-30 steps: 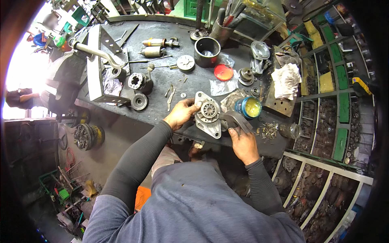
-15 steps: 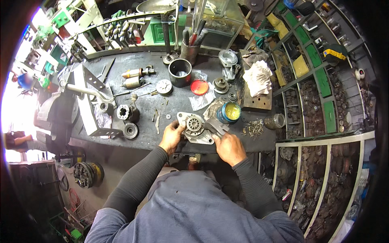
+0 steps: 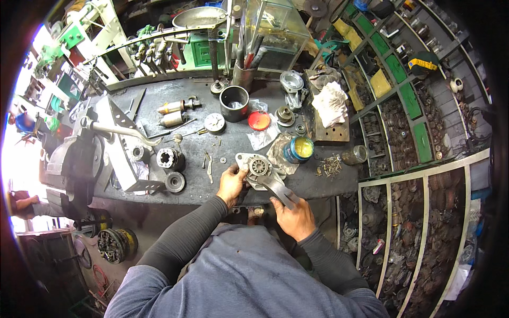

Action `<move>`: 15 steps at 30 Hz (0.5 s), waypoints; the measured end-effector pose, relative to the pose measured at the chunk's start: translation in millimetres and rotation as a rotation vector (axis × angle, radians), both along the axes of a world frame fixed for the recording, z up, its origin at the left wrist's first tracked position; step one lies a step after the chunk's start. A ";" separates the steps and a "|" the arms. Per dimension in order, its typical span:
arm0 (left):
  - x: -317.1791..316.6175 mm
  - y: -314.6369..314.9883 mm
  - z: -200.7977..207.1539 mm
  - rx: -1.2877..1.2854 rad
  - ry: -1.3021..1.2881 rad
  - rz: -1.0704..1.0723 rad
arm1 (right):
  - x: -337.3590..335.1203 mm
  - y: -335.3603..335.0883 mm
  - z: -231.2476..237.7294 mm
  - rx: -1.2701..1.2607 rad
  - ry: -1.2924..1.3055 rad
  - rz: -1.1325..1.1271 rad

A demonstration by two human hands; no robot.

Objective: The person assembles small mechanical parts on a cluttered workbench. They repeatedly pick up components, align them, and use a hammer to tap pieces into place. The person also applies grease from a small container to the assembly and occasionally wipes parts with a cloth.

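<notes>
A grey metal housing with a toothed gear (image 3: 258, 170) lies at the near edge of the dark workbench (image 3: 212, 183). My left hand (image 3: 231, 184) grips its left side. My right hand (image 3: 293, 214) is closed on a flat grey tool (image 3: 279, 191) whose far end rests against the housing. An open tin of yellow grease (image 3: 298, 150) stands just beyond the housing to the right, next to a small pile of screws (image 3: 330, 166).
A bench vise (image 3: 79, 159) sits at the bench's left end. Small motor parts (image 3: 170, 159), a metal cup (image 3: 234, 103), a red lid (image 3: 259, 121) and a white rag (image 3: 330, 104) lie across the bench. Shelves of parts (image 3: 413, 175) rise on the right.
The view has shifted so the bench sits more central. My right hand has drawn back toward me along the tool. My left hand stays on the housing.
</notes>
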State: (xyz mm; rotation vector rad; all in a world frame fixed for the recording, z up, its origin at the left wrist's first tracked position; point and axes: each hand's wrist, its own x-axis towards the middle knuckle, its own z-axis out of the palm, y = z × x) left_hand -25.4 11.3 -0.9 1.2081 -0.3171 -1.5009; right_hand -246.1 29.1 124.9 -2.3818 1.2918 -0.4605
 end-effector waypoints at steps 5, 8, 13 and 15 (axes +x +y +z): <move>6.1 -2.4 -8.6 -0.009 -0.038 -0.091 | -5.5 -7.8 -0.8 0.127 0.218 -0.031; 0.8 0.8 -4.1 -0.012 0.001 -0.033 | 12.7 -24.0 21.6 -0.071 -0.141 -0.011; 9.7 2.7 -4.3 -0.048 0.018 -0.090 | 45.3 -81.4 63.8 -0.122 -0.091 0.051; 7.8 1.3 4.7 -0.015 -0.040 -0.080 | 57.7 -91.7 54.6 -0.202 -0.111 0.064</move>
